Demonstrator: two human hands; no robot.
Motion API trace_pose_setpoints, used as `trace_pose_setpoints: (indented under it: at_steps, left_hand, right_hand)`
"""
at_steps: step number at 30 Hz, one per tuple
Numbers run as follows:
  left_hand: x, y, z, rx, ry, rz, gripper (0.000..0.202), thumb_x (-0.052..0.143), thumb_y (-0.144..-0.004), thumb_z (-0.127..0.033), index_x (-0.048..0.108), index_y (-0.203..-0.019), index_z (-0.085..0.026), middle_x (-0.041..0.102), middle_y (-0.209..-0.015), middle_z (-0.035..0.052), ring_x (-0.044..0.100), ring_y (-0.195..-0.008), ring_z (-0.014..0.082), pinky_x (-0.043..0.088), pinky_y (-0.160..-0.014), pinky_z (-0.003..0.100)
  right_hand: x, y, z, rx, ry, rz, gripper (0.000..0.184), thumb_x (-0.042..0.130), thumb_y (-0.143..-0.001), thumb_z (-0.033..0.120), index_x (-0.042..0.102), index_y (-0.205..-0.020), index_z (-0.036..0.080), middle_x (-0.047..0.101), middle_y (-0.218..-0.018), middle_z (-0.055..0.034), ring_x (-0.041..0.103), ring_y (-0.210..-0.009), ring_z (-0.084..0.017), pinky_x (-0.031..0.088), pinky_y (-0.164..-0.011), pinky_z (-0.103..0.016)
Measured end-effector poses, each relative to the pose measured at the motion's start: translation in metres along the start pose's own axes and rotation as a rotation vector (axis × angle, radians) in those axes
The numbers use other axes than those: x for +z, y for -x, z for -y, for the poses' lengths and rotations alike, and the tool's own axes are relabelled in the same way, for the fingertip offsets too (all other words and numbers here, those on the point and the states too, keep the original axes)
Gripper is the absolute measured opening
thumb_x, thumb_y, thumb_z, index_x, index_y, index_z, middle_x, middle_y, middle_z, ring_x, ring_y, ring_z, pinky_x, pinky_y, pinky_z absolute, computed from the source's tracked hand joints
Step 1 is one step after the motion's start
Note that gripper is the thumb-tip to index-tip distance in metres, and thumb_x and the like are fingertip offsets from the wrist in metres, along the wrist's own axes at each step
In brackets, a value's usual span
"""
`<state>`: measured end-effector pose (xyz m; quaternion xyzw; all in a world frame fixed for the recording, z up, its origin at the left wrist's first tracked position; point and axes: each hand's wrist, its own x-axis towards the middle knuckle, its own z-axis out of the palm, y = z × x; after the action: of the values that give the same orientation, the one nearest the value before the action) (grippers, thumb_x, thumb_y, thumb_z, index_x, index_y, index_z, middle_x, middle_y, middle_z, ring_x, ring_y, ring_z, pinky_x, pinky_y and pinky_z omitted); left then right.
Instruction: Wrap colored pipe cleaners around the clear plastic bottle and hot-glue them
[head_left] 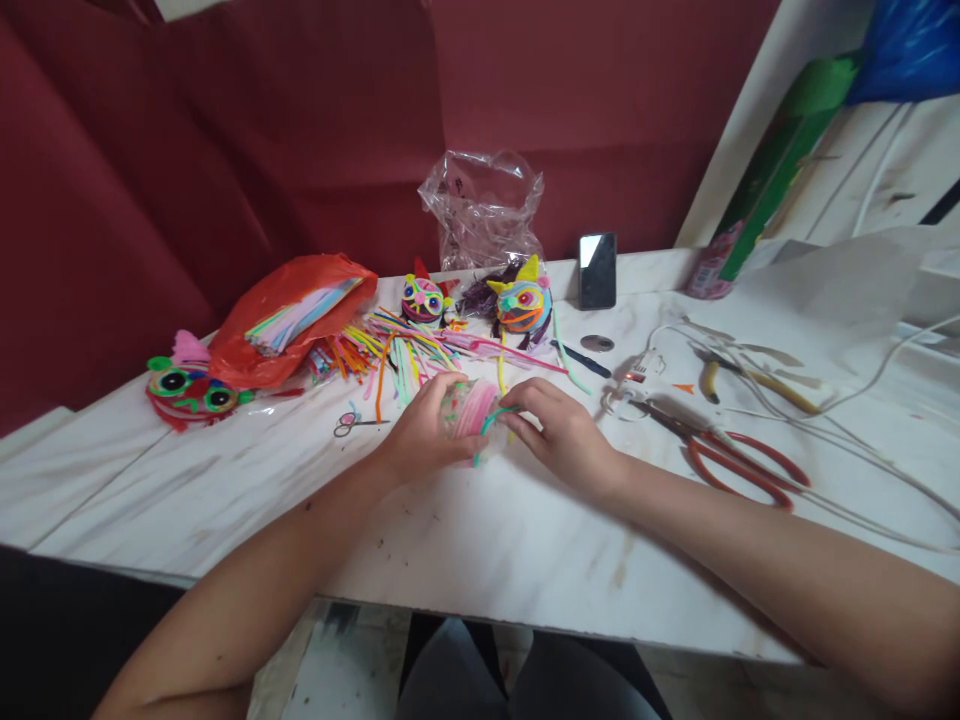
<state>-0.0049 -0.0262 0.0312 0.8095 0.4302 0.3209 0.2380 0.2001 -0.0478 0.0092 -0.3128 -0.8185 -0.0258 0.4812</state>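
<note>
My left hand is wrapped round a small rounded craft piece, pale with pink strands laid across it. Between the thumb and fingers of my right hand is a green pipe cleaner, which lies against the right side of that piece. Both hands are held just above the table's middle. Beyond them lies a loose pile of coloured pipe cleaners. Two finished-looking animal heads, one dark and one light blue, stand behind the pile. The underside of the held piece is hidden.
Small scissors lie left of my hands. To the right are red-handled scissors, pliers, a power strip and white cables. A phone leans at the back. A red bag and another animal head sit left.
</note>
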Motion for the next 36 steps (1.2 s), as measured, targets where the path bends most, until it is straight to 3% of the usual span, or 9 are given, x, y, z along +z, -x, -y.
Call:
trace_pose_setpoints:
  at_steps: [14,19,24,36]
  left_hand:
    - [0.0,0.001,-0.001,-0.004,-0.009,0.053,0.076,0.076,-0.064,-0.044,0.042,-0.127,-0.02,0.051,-0.131,0.0133,0.052,-0.119,0.0312,0.044,-0.099,0.045]
    - [-0.001,0.002,-0.007,-0.019,-0.004,0.043,0.067,0.071,-0.069,-0.049,0.045,-0.123,-0.02,0.053,-0.127,0.0122,0.053,-0.118,0.0306,0.044,-0.098,0.045]
    - [-0.005,0.004,-0.015,-0.054,0.011,0.035,0.062,0.073,-0.067,-0.044,0.048,-0.118,-0.021,0.055,-0.123,0.0104,0.054,-0.115,0.0297,0.046,-0.096,0.043]
    - [0.001,0.006,-0.004,0.049,0.033,0.016,0.064,0.075,-0.067,-0.042,0.046,-0.121,-0.023,0.053,-0.126,0.0107,0.052,-0.118,0.0307,0.045,-0.1,0.047]
  right_hand:
    - [-0.001,-0.005,0.008,0.4,-0.206,0.011,0.006,0.062,-0.077,0.013,0.065,-0.079,0.018,0.067,-0.077,-0.0028,0.063,-0.069,-0.015,0.051,-0.062,-0.027]
    - [-0.002,-0.005,0.012,0.4,-0.203,0.031,0.006,0.063,-0.076,0.012,0.065,-0.077,0.018,0.066,-0.075,-0.0027,0.062,-0.069,-0.015,0.05,-0.063,-0.027]
    - [-0.001,-0.003,0.016,0.426,-0.213,0.033,0.005,0.063,-0.076,0.015,0.062,-0.079,0.019,0.066,-0.076,-0.002,0.061,-0.069,-0.015,0.05,-0.064,-0.028]
    - [-0.004,-0.002,0.012,0.375,-0.201,0.021,0.005,0.063,-0.079,0.015,0.061,-0.076,0.02,0.066,-0.075,-0.0018,0.062,-0.068,-0.015,0.051,-0.062,-0.027]
